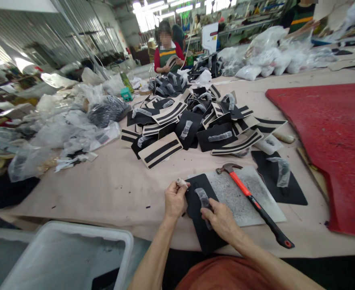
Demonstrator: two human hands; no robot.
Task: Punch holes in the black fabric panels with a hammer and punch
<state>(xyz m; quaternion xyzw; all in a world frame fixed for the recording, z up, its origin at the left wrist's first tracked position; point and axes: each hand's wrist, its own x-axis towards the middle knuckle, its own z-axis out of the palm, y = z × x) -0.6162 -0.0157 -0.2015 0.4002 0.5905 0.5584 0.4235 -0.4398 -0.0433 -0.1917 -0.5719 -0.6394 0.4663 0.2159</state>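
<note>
- Left hand — fingers curled almost to a fist against the left edge of the flat black cut panel. The thumb, wrapped in pale tape, stands up. The back of the hand hides whether the fingers pinch the panel's edge.
- Right hand — laid open, palm down on the panel and gripping nothing. Its fingers reach onto the translucent plastic strip running along the panel's middle, and the hand covers the strip's near end.
- The panel lies at the near edge of the beige-covered table, overlapping the left edge of the grey speckled slab.
- Claw hammer with orange-and-black handle — lies slantwise across the slab, head at the slab's far edge and grip end past its near right corner, apart from both hands.
- Second black panel with a crumpled clear strip — just right of the slab.
- Heap of black and cream-striped cut pieces — at the table's middle, overlapping so that single outlines are hard to follow.
- Red fibrous mat — at the right edge, cut off by the frame.
- Clear plastic bags — along the left edge, contents indistinct.
- White plastic bin — below the near left corner, cut off at the bottom.
- Person in a green apron — at the far edge, hands partly hidden behind the heap.
</note>
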